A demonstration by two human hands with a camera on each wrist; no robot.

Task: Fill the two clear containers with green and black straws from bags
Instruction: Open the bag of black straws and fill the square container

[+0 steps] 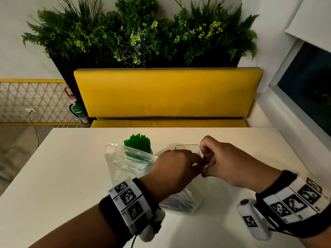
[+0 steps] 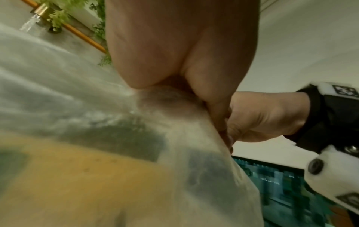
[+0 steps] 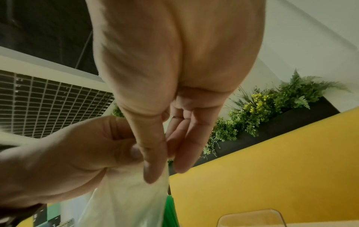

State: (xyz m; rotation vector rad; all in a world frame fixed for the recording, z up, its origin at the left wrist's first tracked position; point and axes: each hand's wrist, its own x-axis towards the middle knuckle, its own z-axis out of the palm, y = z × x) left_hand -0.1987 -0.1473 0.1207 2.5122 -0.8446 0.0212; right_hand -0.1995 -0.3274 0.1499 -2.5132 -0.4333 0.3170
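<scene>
Both hands meet above the table's middle and pinch the top edge of a clear plastic bag of black straws (image 1: 180,203), which hangs down to the table under my left wrist. My left hand (image 1: 196,162) grips the bag's mouth from the left, my right hand (image 1: 206,168) from the right, thumb (image 3: 153,165) pressed on the plastic (image 3: 126,199). Behind them a clear container holds upright green straws (image 1: 138,143). An empty clear container (image 1: 187,146) stands to its right, partly hidden by my hands. The bag's film (image 2: 116,122) fills the left wrist view.
A second crumpled clear bag (image 1: 123,163) with a few green straws lies left of my left hand. The white table (image 1: 62,185) reaches to a yellow bench (image 1: 168,92) with plants above. A window is at the right.
</scene>
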